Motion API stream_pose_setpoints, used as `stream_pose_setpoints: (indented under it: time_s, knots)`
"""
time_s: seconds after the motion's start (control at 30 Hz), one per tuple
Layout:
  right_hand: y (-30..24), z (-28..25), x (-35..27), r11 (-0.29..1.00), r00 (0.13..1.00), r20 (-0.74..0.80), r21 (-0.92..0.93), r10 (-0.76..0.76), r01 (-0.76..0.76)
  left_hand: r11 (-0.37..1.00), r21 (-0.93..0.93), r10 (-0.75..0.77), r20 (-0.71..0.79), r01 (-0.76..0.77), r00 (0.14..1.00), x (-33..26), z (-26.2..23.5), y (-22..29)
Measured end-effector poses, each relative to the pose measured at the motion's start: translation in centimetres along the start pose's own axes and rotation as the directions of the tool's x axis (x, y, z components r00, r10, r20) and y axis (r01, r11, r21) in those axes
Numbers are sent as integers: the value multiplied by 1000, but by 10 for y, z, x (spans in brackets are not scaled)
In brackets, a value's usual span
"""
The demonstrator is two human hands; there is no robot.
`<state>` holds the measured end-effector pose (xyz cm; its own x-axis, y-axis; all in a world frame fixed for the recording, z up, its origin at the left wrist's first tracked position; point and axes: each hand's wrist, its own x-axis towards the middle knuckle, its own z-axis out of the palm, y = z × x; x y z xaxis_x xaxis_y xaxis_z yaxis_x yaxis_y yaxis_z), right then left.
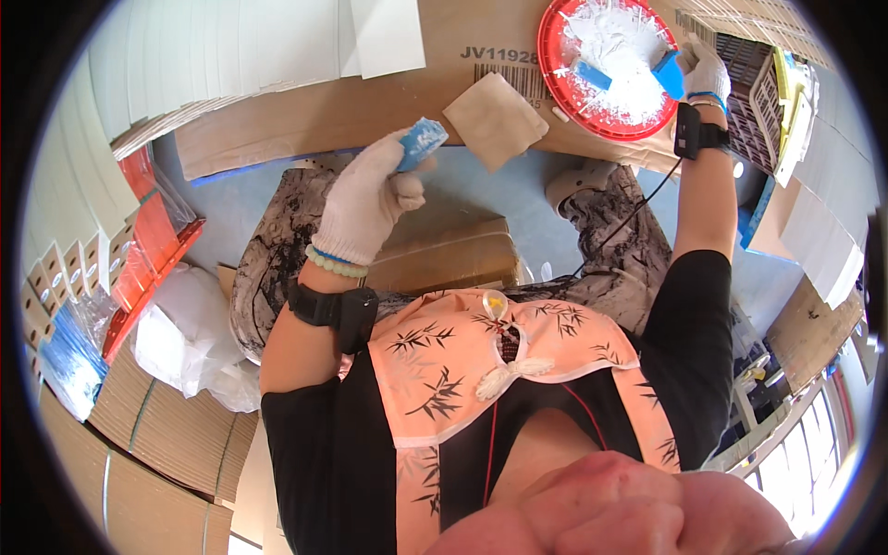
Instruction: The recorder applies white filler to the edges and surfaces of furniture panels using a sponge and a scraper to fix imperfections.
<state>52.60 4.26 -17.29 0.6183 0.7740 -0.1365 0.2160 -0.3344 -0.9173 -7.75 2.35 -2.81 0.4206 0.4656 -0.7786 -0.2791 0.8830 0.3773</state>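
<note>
In my white-gloved left hand (363,199) is a small blue block (423,144) with white residue on its face, gripped between thumb and fingers above my lap. My right hand (705,72), also gloved in white, is closed at the right rim of a round red basin (548,83). Against its fingers stands another blue piece (667,76), its lower end over the basin; the fingertips are partly hidden. White, flaky material (615,42) fills the basin, and a third blue piece (592,74) lies on it. A tan square sheet (495,120) lies to the basin's left.
A cardboard box top (370,116) forms the work surface. Rows of white sheets (222,55) stand at the far left, near a red rack (153,268) and white plastic bags (185,324). Dark crates (751,92) and more white sheets (828,222) are on the right.
</note>
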Motion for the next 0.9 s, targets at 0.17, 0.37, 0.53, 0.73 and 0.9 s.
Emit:
stream_pose_setpoints:
  time_s: [0.17, 0.37, 0.53, 0.73, 0.9]
  knots:
    - [-28, 46, -6, 460, 825, 319, -709, -466, 534, 1000, 17, 5, 218, -9, 976, -6, -9, -1]
    - [-30, 38, 2, 981, 982, -121, 150, 145, -126, 998, 54, -25, 188, 15, 982, 1, 0, 1]
    - [-127, 62, -51, 971, 987, -157, -231, 24, -60, 1000, -10, -3, 202, 5, 979, -15, 24, 19]
    - [-208, 138, -171, 995, 803, 589, -70, 97, -69, 989, -126, -18, 405, 75, 914, -9, 34, 23]
    - [-245, 172, -259, 992, 605, 796, 76, 2, -103, 968, -239, 58, 505, 75, 861, -8, 47, 17]
